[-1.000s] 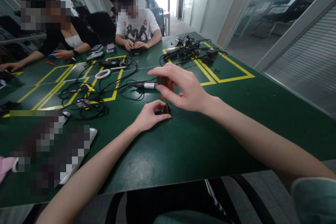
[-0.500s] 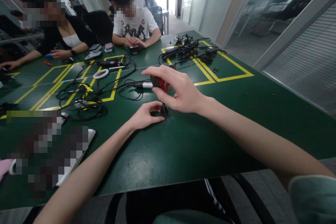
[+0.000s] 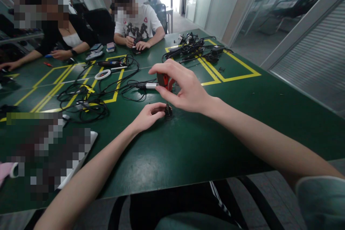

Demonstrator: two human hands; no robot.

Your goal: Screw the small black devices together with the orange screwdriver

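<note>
My right hand point(image 3: 185, 88) is closed around the red and black handle of a small screwdriver point(image 3: 164, 80), held upright with its shaft pointing down. The tip meets a small black part point(image 3: 168, 114) that rests on the green table point(image 3: 188, 143). My left hand point(image 3: 147, 115) pinches that black part from the left and steadies it on the table. Most of the part is hidden by my fingers.
A tangle of black cables point(image 3: 88, 95) and a white ring point(image 3: 102, 74) lie left of my hands, inside yellow tape lines. More cables and adapters point(image 3: 194, 51) are piled at the far right. Two people sit at the far side. A blurred flat object point(image 3: 54, 151) lies near left.
My right hand has turned slightly on the screwdriver handle, its fingers shifting round it. My left hand stays on the black part. The view has drifted a little.
</note>
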